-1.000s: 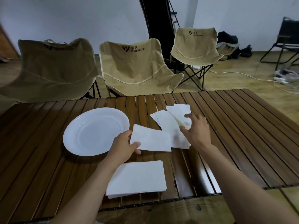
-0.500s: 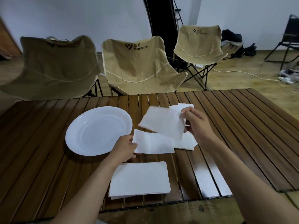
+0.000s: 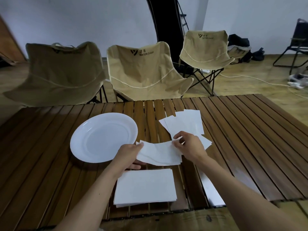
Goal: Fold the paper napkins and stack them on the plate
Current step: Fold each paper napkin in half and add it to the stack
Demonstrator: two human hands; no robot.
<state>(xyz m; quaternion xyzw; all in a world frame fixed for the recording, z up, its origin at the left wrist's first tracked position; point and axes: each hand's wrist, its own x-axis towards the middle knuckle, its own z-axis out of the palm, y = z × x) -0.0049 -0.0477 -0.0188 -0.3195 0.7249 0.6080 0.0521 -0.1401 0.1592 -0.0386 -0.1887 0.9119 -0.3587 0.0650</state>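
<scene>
Head view: left hand (image 3: pixel 128 155) and right hand (image 3: pixel 188 145) each pinch one end of a napkin (image 3: pixel 160 153), sagging between them above the table (image 3: pixel 250 139) mid-width, likely squaring it for folding. Plate (image 3: pixel 80 147), left of it, holds nothing. Unfolded stack (image 3: pixel 145 186) at near edge.

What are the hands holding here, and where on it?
One paper napkin, held between both: left hand grips its left edge, right hand its upper right corner.
</scene>
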